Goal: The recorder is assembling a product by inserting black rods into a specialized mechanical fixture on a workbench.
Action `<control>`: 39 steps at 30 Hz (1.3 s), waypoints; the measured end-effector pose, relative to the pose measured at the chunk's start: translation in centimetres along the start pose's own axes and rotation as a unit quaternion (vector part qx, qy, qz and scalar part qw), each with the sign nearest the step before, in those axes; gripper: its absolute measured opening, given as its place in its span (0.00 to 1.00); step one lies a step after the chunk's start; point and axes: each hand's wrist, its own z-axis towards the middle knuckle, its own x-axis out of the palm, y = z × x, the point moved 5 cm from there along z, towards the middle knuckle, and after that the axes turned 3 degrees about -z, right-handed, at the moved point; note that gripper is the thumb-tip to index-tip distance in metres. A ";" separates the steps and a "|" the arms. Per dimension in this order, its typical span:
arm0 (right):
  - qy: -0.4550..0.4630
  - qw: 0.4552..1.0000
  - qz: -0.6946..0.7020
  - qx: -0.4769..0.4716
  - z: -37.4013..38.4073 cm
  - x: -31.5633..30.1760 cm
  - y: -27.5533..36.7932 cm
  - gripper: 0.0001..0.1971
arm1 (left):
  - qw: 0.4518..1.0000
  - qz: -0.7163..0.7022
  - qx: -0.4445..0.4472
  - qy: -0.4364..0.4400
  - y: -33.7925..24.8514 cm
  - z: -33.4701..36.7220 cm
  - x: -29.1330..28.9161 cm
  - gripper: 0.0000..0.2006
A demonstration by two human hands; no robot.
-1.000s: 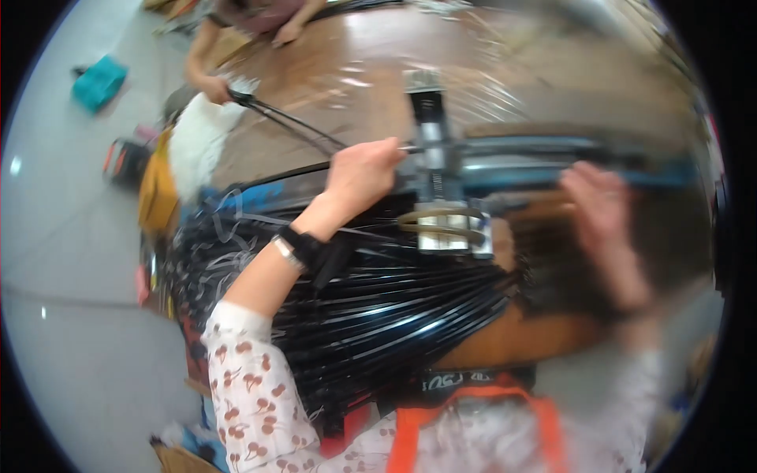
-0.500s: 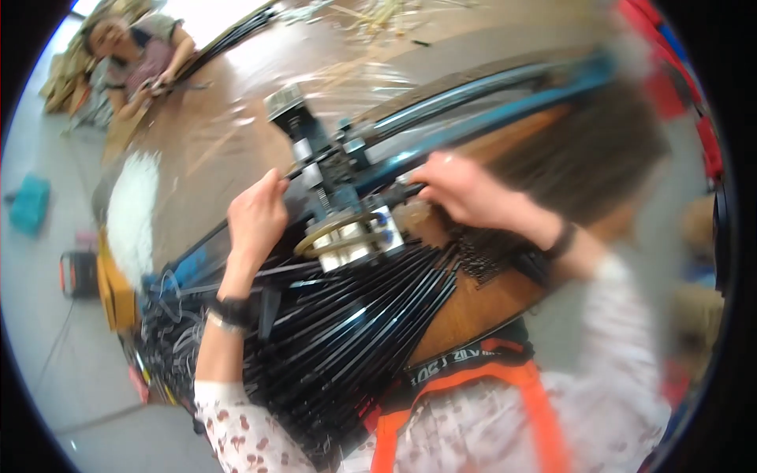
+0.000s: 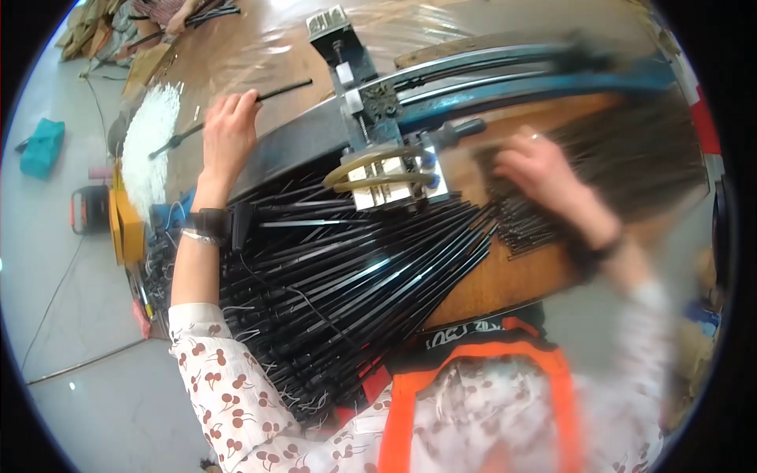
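My left hand (image 3: 229,130) is closed round a thin black rod (image 3: 285,89), left of the machine and above the table. The rod slants; its lower left end reaches over a pile of small white pieces (image 3: 148,150). On the machine (image 3: 371,118), a metal head carries a silver block and looped yellowish tubing (image 3: 371,164), with a dark handle (image 3: 461,132) sticking out to the right. My right hand (image 3: 544,169), somewhat blurred, hovers over a bundle of thin dark rods (image 3: 599,158). Its fingers are loosely bent and apart from the thumb, with nothing visible between them.
Many black rods (image 3: 355,276) fan out in front of the machine. A blue rail (image 3: 489,98) runs to the right behind it. A yellow box (image 3: 126,225) stands at the table's left edge. Another person's arm (image 3: 180,14) shows at the far left.
My left hand has moved left, away from the machine, carrying the rod. My right hand has left the machine's front and shifted right to the rod bundle. The view has shifted too.
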 end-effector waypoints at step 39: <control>-0.163 0.984 0.070 -0.033 -4.0 -7.7 6.8 0.23 | 0.911 -0.301 0.057 0.275 -25.4 0.5 -8.6 0.25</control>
